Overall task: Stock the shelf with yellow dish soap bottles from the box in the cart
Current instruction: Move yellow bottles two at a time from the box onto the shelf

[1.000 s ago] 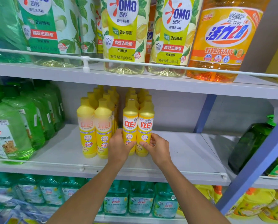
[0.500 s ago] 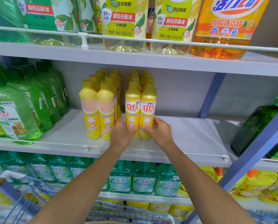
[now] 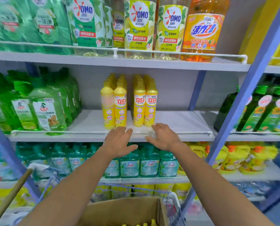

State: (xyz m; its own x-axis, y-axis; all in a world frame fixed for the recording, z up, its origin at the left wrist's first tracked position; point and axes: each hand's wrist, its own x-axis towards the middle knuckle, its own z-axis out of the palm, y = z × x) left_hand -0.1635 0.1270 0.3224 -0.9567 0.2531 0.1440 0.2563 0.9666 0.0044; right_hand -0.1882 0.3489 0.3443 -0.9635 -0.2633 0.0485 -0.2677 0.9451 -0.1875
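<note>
Head view shows the left hand (image 3: 119,142) and right hand (image 3: 164,137) spread and empty just off the shelf's (image 3: 176,121) front edge, where yellow bottles (image 3: 140,108) stand upright in rows, labels outward, probably for shoppers; the box (image 3: 124,211) sits in the cart (image 3: 176,209) below.

We are in a shop: tiered shelves (image 3: 93,136) carry rows of identical detergent bottles (image 3: 140,28), beside a cart (image 3: 175,203).

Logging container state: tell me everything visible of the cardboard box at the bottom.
The cardboard box is brown card, open-topped, only its far wall and right corner in view. It sits in the wire cart. Yellow bottle caps show inside at the bottom edge. Left hand and right hand are clear of it.
</note>
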